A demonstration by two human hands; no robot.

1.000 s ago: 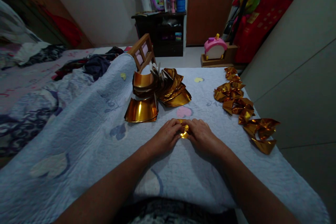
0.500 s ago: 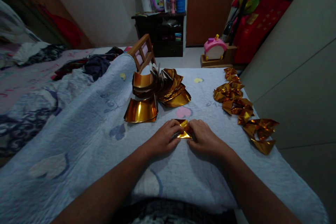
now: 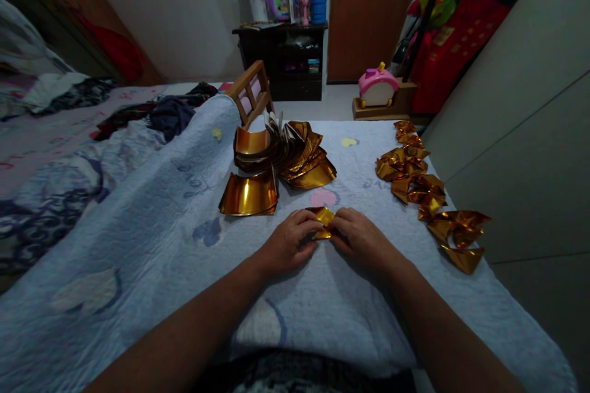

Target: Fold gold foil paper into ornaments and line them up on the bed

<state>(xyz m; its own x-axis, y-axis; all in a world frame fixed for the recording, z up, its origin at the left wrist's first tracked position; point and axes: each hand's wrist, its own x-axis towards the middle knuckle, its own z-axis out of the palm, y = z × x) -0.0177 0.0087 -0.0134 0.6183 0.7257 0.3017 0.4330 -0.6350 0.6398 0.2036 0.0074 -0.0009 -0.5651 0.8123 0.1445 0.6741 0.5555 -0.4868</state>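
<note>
Foil [image 3: 324, 216], gold and part-folded, lies between the far and near edges of the quilt [image 3: 318, 307], well in from its right edge, where we find the left hand [image 3: 291, 239] half-curled and pinching one end, the right hand [image 3: 357, 233] curled closed on the other. We judge folding to be in hand; the next move calls for steady left support and firm right-hand pressure along the crease. We note crumpled gold pieces [image 3: 417, 187] along the right edge.

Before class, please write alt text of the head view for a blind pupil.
Two hands hold creased gold paper on a blue quilt. Loose gold sheets lie ahead, leftward; folded gold pieces line the quilt's right edge.
</note>
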